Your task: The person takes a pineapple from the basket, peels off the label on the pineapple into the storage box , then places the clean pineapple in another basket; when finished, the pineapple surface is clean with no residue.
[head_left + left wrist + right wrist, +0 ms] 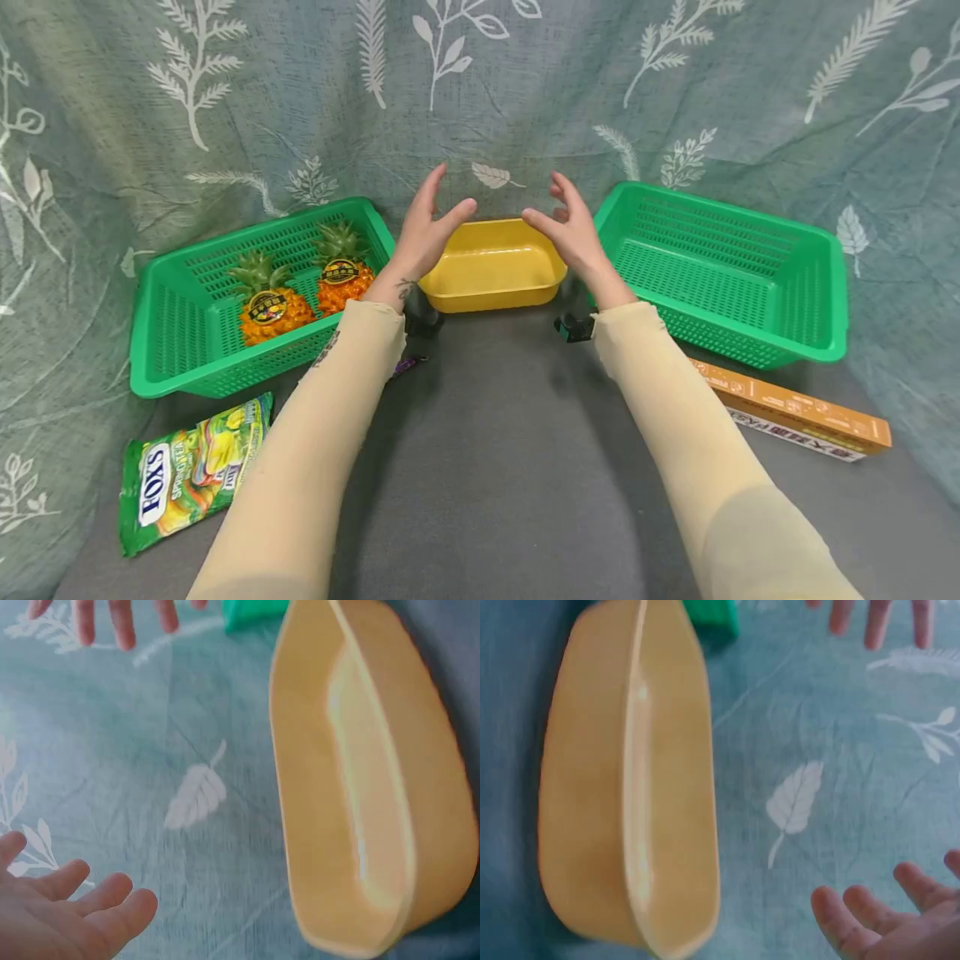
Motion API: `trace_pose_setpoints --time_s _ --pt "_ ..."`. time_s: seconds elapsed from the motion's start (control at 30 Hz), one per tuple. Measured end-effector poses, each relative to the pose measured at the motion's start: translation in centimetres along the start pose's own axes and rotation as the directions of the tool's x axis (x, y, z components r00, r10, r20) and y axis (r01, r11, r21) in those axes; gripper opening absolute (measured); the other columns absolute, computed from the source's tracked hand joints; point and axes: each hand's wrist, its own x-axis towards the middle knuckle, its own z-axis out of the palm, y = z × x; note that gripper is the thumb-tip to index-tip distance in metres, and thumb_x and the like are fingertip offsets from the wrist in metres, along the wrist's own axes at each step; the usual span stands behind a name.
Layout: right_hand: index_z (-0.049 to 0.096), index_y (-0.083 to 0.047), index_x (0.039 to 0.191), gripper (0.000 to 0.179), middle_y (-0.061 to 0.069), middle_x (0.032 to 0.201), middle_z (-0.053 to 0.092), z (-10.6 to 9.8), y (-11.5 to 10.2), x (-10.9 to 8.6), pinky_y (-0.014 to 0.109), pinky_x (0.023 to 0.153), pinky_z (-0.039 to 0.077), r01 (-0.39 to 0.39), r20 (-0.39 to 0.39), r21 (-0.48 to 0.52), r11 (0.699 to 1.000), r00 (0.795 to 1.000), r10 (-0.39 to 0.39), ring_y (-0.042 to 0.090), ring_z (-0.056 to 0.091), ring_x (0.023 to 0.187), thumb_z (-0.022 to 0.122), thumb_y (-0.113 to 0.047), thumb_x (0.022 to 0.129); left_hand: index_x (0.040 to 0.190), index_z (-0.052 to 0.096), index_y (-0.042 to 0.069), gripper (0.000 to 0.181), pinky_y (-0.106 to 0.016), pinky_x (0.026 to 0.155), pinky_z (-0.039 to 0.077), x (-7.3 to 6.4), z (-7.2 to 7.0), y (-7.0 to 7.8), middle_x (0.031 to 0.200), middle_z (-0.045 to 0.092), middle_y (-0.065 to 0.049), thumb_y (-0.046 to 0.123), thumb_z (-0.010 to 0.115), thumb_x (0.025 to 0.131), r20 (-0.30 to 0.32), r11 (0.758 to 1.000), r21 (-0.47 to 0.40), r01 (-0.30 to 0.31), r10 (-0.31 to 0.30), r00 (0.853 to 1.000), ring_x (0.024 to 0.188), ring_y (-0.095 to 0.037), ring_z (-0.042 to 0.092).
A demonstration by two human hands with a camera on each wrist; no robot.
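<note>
A yellow plastic basin [495,297] stands at the back of the table between both hands. Over its left end my left hand [423,233] hovers with fingers spread and nothing in it. My right hand [573,229] mirrors it above the right end, also holding nothing. In the left wrist view, the fingers [120,911] are apart from the basin [442,780]. The right wrist view likewise shows loose fingers [870,919] away from the basin [585,780]. The basin's inside is bare.
On the left, a green basket [191,367] holds two pineapples [273,308] with labels. Another green basket [750,333] stands at right, an orange-topped box [810,404] before it. A green FOX'S candy bag [198,471] lies front left; a small purple wrapper [405,365] shows by the left sleeve.
</note>
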Motion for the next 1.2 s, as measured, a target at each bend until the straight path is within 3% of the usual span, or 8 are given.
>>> trace_pose_setpoints --time_s 0.13,0.23,0.4,0.53,0.73,0.83,0.97,1.2 --pt "0.022 -0.016 0.147 0.073 0.012 0.146 0.032 0.7 0.4 -1.3 0.045 0.101 0.038 0.046 -0.061 0.165 0.985 0.998 -0.036 0.033 0.04 0.128 0.061 -0.025 0.086 0.149 0.013 0.023 0.07 -0.049 0.105 0.03 -1.4 0.4 -0.4 0.152 0.018 -0.012 0.037 0.051 0.092 -0.036 0.993 -0.12 -0.012 0.008 0.999 0.134 -0.033 0.029" --pt "0.025 -0.012 0.146 0.07 0.014 0.142 0.037 1.1 0.8 -2.5 0.037 0.093 0.044 0.059 -0.096 0.245 0.968 0.995 -0.037 0.032 0.046 0.123 0.061 -0.019 0.086 0.149 0.015 0.018 0.069 -0.049 0.103 0.034 -2.9 0.6 -0.4 0.147 0.025 -0.018 0.031 0.051 0.092 -0.051 0.978 -0.206 -0.03 0.02 0.998 0.129 -0.037 0.035" --pt "0.03 -0.005 0.142 0.063 0.017 0.134 0.044 1.7 1.8 -4.5 0.021 0.075 0.046 0.108 -0.158 0.314 0.943 0.986 -0.061 0.02 0.057 0.103 0.06 -0.011 0.087 0.147 0.021 0.013 0.076 -0.047 0.099 0.038 -5.0 1.3 -1.7 0.139 0.034 -0.021 0.045 0.054 0.087 -0.099 0.951 -0.299 -0.074 0.046 0.994 0.12 -0.038 0.044" --pt "0.037 0.001 0.136 0.056 0.018 0.123 0.049 2.2 2.7 -5.8 0.017 0.069 0.047 0.159 -0.222 0.344 0.925 0.971 -0.085 0.006 0.058 0.088 0.061 -0.005 0.086 0.145 0.025 0.01 0.078 -0.038 0.091 0.042 -6.9 2.0 -2.6 0.134 0.039 -0.022 0.046 0.057 0.084 -0.135 0.927 -0.363 -0.093 0.047 0.99 0.11 -0.035 0.048" --pt "0.048 0.006 0.125 0.043 0.02 0.108 0.055 3.2 4.1 -7.4 0.016 0.063 0.048 0.185 -0.322 0.369 0.911 0.945 -0.062 0.001 0.058 0.076 0.061 0.001 0.085 0.14 0.031 0.004 0.075 -0.02 0.078 0.045 -9.4 3.0 -3.9 0.125 0.045 -0.026 0.043 0.059 0.083 -0.19 0.895 -0.422 -0.142 0.066 0.979 0.095 -0.02 0.056" --pt "0.051 0.006 0.121 0.039 0.022 0.106 0.057 3.7 4.6 -8.0 0.016 0.061 0.048 0.179 -0.348 0.374 0.91 0.936 -0.042 0.002 0.058 0.075 0.063 0.0 0.084 0.139 0.032 0.003 0.075 -0.019 0.078 0.045 -10.4 3.5 -4.4 0.123 0.046 -0.027 0.044 0.062 0.082 -0.204 0.886 -0.439 -0.145 0.059 0.977 0.089 -0.013 0.058" --pt "0.055 0.005 0.116 0.035 0.018 0.1 0.059 4.2 5.2 -8.3 0.015 0.059 0.048 0.165 -0.392 0.392 0.905 0.92 0.002 0.003 0.057 0.073 0.065 0.001 0.082 0.138 0.033 0.005 0.067 -0.019 0.079 0.046 -11.2 3.9 -4.9 0.122 0.047 -0.025 0.033 0.06 0.084 -0.195 0.889 -0.445 -0.113 0.027 0.98 0.087 -0.009 0.058" --pt "0.057 0.011 0.103 0.028 -0.002 0.082 0.059 4.3 6.2 -8.2 0.014 0.06 0.047 0.178 -0.506 0.374 0.91 0.862 0.04 0.003 0.056 0.07 0.068 0.001 0.079 0.138 0.033 0.003 0.061 -0.019 0.08 0.047 -11.8 4.3 -5.5 0.119 0.047 -0.025 0.02 0.058 0.085 -0.202 0.876 -0.47 -0.112 0.017 0.979 0.085 -0.004 0.059"
